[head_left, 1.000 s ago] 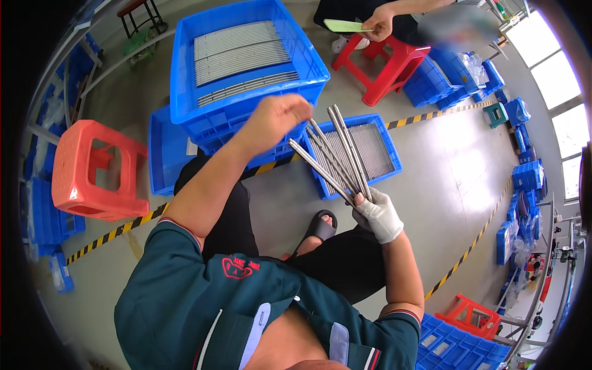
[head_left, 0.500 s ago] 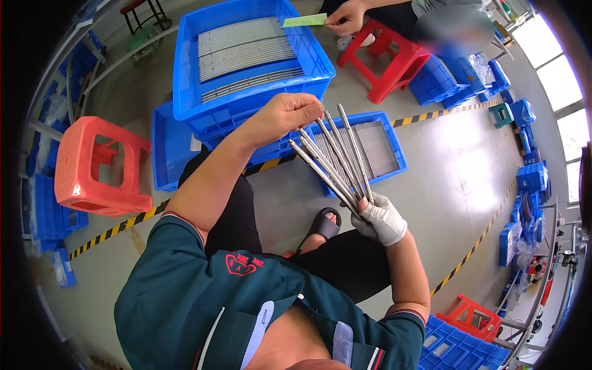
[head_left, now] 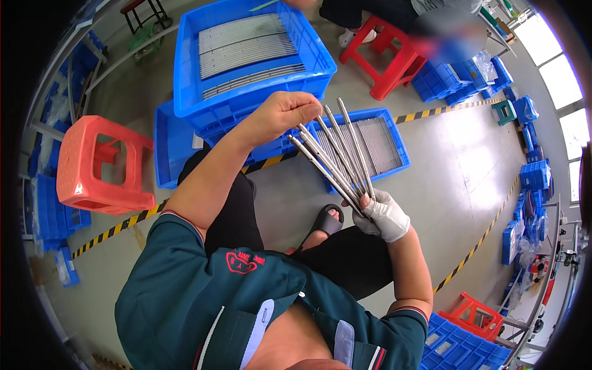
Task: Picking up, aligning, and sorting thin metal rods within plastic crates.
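Several thin silvery metal rods (head_left: pixel 336 154) fan out upward from my right hand (head_left: pixel 383 216), which wears a white glove and is closed round their lower ends. My bare left hand (head_left: pixel 290 116) is closed in a pinch at the upper tip of one rod, left of the fan. Other rod tips stand apart from those fingers. Behind the fan, a low blue crate (head_left: pixel 399 139) holds rows of similar rods. Beyond my left hand stands a taller blue crate (head_left: pixel 185 68), with rows of rods lying flat in it.
A co-worker's hand (head_left: pixel 300 3) with a green strip (head_left: pixel 264 5) shows at the top edge. A red stool (head_left: pixel 388 58) stands far right of the crates, an orange-red stool (head_left: pixel 102 163) at left. Yellow-black tape (head_left: pixel 132 219) crosses the floor. Blue crates (head_left: pixel 465 345) stand lower right.
The co-worker's hand and green strip have drawn back toward the top edge. Both my hands keep nearly the same pose on the rods; the view has shifted slightly.
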Motion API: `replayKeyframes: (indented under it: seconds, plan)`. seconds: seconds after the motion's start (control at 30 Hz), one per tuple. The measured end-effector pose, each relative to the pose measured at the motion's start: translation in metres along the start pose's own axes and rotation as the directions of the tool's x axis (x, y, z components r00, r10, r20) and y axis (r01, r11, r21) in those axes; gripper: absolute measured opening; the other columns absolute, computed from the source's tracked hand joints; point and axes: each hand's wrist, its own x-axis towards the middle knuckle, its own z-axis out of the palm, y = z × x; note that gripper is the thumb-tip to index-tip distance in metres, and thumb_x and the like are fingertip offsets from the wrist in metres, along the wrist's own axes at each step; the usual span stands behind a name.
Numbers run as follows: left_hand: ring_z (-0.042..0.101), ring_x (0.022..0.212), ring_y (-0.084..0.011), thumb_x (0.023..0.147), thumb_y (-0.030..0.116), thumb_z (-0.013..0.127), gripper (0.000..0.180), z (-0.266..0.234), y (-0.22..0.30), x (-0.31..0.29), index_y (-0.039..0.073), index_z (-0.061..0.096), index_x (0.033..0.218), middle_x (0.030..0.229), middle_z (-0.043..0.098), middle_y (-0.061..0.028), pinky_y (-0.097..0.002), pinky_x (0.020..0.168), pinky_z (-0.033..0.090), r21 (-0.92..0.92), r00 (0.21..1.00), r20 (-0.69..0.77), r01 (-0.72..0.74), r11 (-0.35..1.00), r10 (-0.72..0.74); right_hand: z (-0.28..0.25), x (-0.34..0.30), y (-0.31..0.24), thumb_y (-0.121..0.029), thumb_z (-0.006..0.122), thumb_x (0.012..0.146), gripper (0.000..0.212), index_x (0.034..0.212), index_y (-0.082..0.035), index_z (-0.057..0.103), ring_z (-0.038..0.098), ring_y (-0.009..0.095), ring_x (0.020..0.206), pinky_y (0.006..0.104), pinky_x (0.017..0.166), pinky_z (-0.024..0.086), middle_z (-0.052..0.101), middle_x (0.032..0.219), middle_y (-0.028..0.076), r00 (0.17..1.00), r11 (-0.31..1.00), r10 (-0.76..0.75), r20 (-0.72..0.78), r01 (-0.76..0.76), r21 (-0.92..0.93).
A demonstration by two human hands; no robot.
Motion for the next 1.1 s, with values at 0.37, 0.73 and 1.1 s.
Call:
replayKeyframes:
  seconds: [0.37,0.73,1.1]
  plan:
    - [0.042,0.067,-0.0048,0.093,0.027,0.052,0.029,-0.014,0.01,-0.003,0.002,0.061,0.081,0.074,0.053,0.0018,-0.0192,0.061,0.035,0.061,0.971,-0.238,-0.018,0.998,0.032,-0.001,0.006,0.002,-0.035,0.059,0.088,0.032,0.09,-0.003,0.058,0.042,0.005,0.046,0.017,0.039,0.028,0.054,0.065,0.001,0.999,0.998,0.008,-0.034,-0.01,-0.069]
    - [0.043,0.068,-0.0057,0.091,0.022,0.056,0.025,0.001,0.002,-0.015,0.0,0.058,0.08,0.07,0.05,0.0007,-0.0221,0.062,0.039,0.24,0.983,-0.111,-0.115,0.964,0.145,0.005,0.007,0.013,-0.032,0.058,0.09,0.031,0.105,-0.004,0.057,0.057,0.008,0.063,0.0175,0.051,0.043,0.057,0.075,0.0,0.984,0.993,0.042,-0.171,-0.06,-0.103]
    - [0.04,0.067,-0.004,0.094,0.024,0.05,0.027,-0.021,0.02,-0.006,0.003,0.058,0.081,0.074,0.05,0.0036,-0.0192,0.06,0.034,0.149,0.96,-0.272,-0.03,0.988,0.07,0.011,0.012,0.003,-0.031,0.057,0.09,0.035,0.106,0.0,0.055,0.056,0.008,0.066,0.0177,0.057,0.047,0.053,0.079,0.0,0.98,0.975,0.029,-0.195,-0.071,-0.209]
